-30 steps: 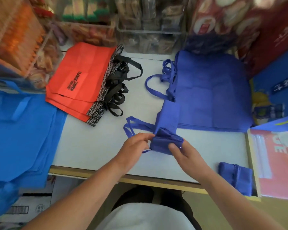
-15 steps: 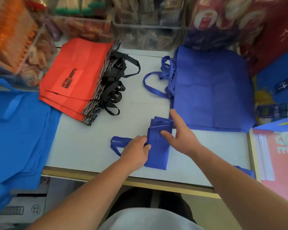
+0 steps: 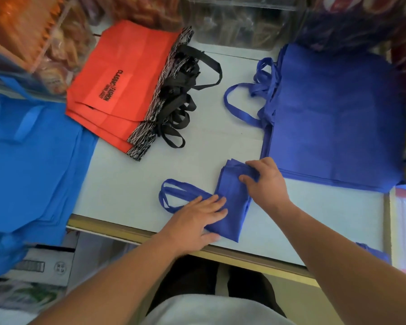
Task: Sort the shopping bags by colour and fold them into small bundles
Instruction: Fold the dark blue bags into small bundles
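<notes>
Now your left fingers (image 3: 212,204) lie straight and spread, pressing the near half of the folded indigo bag (image 3: 232,207) flat where its handle loops (image 3: 174,193) trail off to the left. Your right fingers (image 3: 252,164) and thumb curl round the strip's far end and pinch it. Half a second ago it was the reverse: the left hand (image 3: 192,228) curled at the strip's edge and the right hand (image 3: 267,184) lay flat on it. 1 second ago both pinched the near end, raised off the surface. So the strip has been laid down and smoothed and your grip has moved to the far end, which I judge sets up the next fold toward you. The bag lies on the white table (image 3: 197,148) near its front edge, just beside the indigo bag stack (image 3: 338,118). Further out, the red bags (image 3: 124,83) and light blue bags (image 3: 28,160) sit in separate piles, and 1 finished bundle (image 3: 373,253) peeks past your right forearm, so sorting looks done and folding barely begun.
</notes>
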Available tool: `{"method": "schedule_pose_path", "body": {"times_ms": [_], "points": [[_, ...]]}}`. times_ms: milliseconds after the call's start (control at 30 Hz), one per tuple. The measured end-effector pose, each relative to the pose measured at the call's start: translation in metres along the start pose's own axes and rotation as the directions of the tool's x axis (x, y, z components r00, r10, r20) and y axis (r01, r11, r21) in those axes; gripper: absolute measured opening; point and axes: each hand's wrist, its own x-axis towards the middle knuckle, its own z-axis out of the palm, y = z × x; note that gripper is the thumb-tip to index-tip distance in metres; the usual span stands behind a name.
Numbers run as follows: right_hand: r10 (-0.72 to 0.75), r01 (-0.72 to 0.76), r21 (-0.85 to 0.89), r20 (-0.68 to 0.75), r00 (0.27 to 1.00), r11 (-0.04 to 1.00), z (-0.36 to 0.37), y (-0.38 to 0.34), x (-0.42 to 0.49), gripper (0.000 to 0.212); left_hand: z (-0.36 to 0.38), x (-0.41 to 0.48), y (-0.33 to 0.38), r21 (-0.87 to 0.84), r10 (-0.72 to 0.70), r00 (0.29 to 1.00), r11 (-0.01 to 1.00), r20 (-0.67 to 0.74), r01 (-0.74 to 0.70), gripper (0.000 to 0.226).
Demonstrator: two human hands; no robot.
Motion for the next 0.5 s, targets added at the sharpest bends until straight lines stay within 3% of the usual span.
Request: {"method": "schedule_pose_path", "body": {"times_ms": [67,133,233,300,433,500], "points": [[-0.100,0.094,-0.103,-0.052,0.994,0.990,0.006,-0.002,-0.014,0.054,0.000,0.005,-0.003,0.006,0.000,1.000,1.000,-0.011,0.000,0.071],[-0.292,0.250,-0.317,-0.090,0.952,0.915,0.011,0.001,-0.030,0.059,0.005,0.009,-0.004,-0.016,-0.005,0.999,1.000,-0.048,0.004,0.073],[-0.538,0.470,-0.438,-0.038,0.842,0.766,0.015,0.014,-0.050,0.045,0.010,0.010,-0.006,-0.047,0.002,0.996,0.999,-0.093,-0.007,0.071],[-0.523,0.487,-0.412,0.031,0.852,0.770,0.017,0.023,-0.059,0.038,0.011,0.009,-0.009,-0.028,0.027,0.995,0.999,-0.100,-0.030,0.068],[-0.371,0.388,-0.237,0.112,0.922,0.891,0.011,0.033,-0.067,0.033,0.006,0.006,-0.006,0.013,0.057,0.995,0.998,-0.077,-0.056,0.058],[-0.278,0.308,-0.158,0.188,0.942,0.938,0.004,0.029,-0.063,0.033,-0.004,0.006,0.000,-0.041,0.004,0.998,0.999,-0.066,-0.007,0.050]]}}
